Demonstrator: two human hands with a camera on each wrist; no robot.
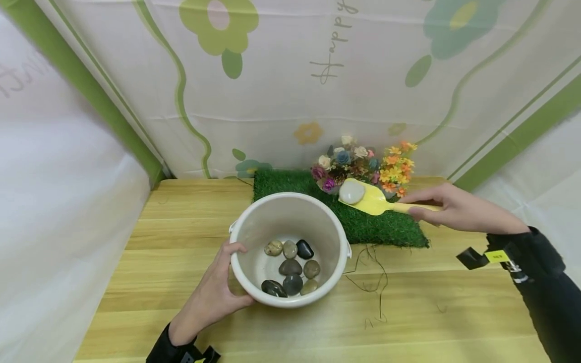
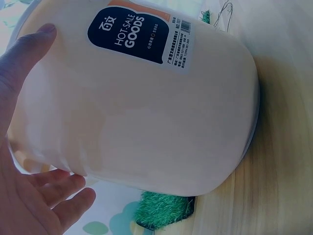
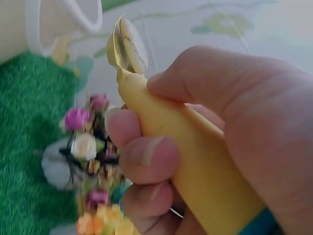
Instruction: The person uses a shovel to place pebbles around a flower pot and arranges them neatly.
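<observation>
My right hand (image 1: pixel 463 206) grips the handle of a yellow toy shovel (image 1: pixel 373 201), its fingers and thumb wrapped round it in the right wrist view. A whitish stone (image 1: pixel 351 192) lies on the shovel's blade, above the green turf mat and right of the bucket's rim. My left hand (image 1: pixel 218 287) holds the left side of a white bucket (image 1: pixel 333 282), with fingers over the rim and the thumb against the outer wall. Several smooth stones (image 1: pixel 290 267), grey, black and tan, rest on the bucket's bottom. A printed label (image 2: pixel 142 36) shows on the bucket's outside.
The bucket stands on a wooden table (image 1: pixel 172 217). Behind it lies a green turf mat (image 1: pixel 376 229) with bunches of artificial flowers (image 1: pixel 347 159) at its back right. Thin dark strands (image 1: pixel 379 282) lie right of the bucket. A flower-print cloth (image 1: pixel 281 85) hangs behind.
</observation>
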